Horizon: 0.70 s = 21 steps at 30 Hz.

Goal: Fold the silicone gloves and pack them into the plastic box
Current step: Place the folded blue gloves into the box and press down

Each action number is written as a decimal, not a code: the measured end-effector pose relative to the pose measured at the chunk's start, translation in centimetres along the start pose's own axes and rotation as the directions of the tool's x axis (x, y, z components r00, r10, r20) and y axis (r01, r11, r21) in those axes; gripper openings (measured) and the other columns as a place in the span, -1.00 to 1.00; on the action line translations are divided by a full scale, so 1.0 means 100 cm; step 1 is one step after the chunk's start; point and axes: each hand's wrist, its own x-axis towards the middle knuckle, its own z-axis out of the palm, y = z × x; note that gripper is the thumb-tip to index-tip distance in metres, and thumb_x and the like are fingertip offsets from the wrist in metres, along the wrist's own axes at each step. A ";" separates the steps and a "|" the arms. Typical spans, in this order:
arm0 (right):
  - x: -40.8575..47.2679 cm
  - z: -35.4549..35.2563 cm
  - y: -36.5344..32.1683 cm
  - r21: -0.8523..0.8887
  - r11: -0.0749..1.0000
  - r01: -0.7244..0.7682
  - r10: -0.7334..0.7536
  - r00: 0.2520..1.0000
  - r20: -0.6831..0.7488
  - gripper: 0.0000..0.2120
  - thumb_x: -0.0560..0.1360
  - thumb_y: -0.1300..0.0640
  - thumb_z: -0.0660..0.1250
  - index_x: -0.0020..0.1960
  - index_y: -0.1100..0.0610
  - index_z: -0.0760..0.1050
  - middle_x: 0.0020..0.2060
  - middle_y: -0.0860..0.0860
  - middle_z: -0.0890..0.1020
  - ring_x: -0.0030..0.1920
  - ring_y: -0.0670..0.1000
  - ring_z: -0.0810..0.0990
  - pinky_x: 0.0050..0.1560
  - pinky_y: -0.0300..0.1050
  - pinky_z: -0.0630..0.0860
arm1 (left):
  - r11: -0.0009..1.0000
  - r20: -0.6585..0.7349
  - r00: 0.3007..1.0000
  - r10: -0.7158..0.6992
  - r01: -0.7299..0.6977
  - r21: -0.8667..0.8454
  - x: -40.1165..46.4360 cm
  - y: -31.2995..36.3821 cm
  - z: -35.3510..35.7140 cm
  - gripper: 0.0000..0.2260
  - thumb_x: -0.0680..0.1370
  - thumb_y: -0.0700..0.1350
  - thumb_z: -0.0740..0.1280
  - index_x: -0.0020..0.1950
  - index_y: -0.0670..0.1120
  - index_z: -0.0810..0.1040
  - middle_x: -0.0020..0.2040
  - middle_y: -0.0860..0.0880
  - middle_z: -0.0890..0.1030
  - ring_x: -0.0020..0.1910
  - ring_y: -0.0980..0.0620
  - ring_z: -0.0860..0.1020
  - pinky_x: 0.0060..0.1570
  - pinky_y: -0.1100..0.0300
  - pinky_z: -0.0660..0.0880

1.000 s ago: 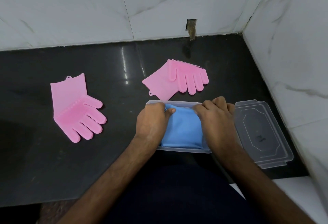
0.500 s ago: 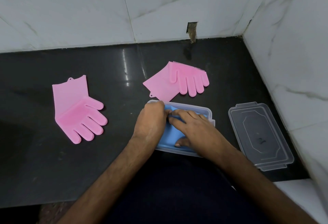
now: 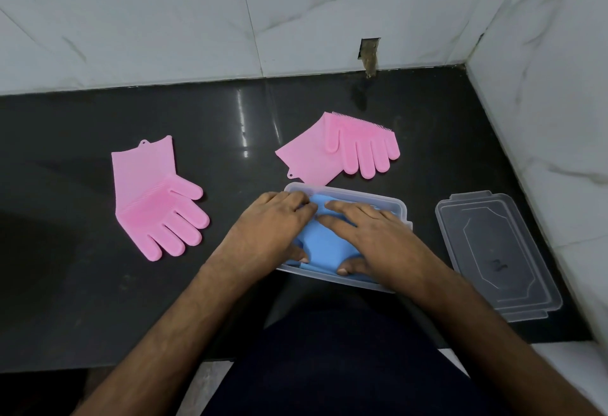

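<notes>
Both hands are down in the clear plastic box [image 3: 396, 210], which sits at the near edge of the black counter [image 3: 82, 284], pressing the folded blue silicone glove [image 3: 324, 246] into it. Right hand [image 3: 371, 238] lies flat on top, fingers straight and slightly apart, thumb tucked at the near rim; left hand [image 3: 271, 229] covers the box's left end, knuckles bent, fingertips curled down at the glove's edge (whether they pinch the blue or just push it, can't tell). Step in hand looks like seating the blue fold so it stays low. To do it well: keep the flat palm bearing down evenly, work the springy edges under the rim with the left fingertips, and leave room above for more. Two pink silicone gloves wait outside: one lying open well to the left [image 3: 158, 205], one already folded [image 3: 342, 149] just behind the box, touching or nearly touching its far rim. The clear lid [image 3: 496, 257] lies to the right, apart. Silicone tends to spring back, so release slowly.
</notes>
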 end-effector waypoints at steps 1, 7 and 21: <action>0.000 0.001 0.000 0.002 1.000 -0.002 0.002 1.000 -0.006 -0.13 0.48 -0.22 0.40 0.63 -0.18 -0.02 0.63 -0.13 0.07 0.58 -0.03 0.12 0.50 0.06 0.19 | 1.000 0.009 1.000 0.000 0.000 0.013 0.001 -0.001 0.000 -0.26 0.47 0.21 0.48 0.58 0.01 0.34 0.54 0.00 0.37 0.53 -0.01 0.34 0.51 0.09 0.16; 0.003 0.001 -0.001 0.022 1.000 -0.022 0.022 1.000 -0.002 -0.03 0.47 -0.20 0.43 0.66 -0.06 -0.08 0.64 -0.09 0.07 0.59 -0.04 0.13 0.53 0.00 0.17 | 0.994 0.039 0.999 0.033 -0.037 0.106 0.008 -0.004 0.000 -0.21 0.44 0.33 0.44 0.57 0.02 0.36 0.50 0.01 0.38 0.50 -0.02 0.36 0.56 0.03 0.10; -0.004 -0.001 -0.014 0.015 0.993 -0.117 0.118 0.984 -0.131 0.01 0.42 -0.34 0.40 0.64 0.05 -0.02 0.56 -0.01 0.20 0.53 0.03 0.23 0.45 -0.01 0.26 | 0.984 0.042 0.999 0.010 -0.017 0.179 0.012 0.002 0.005 -0.12 0.44 0.36 0.43 0.62 -0.06 0.28 0.53 -0.08 0.31 0.55 -0.10 0.25 0.61 -0.05 0.01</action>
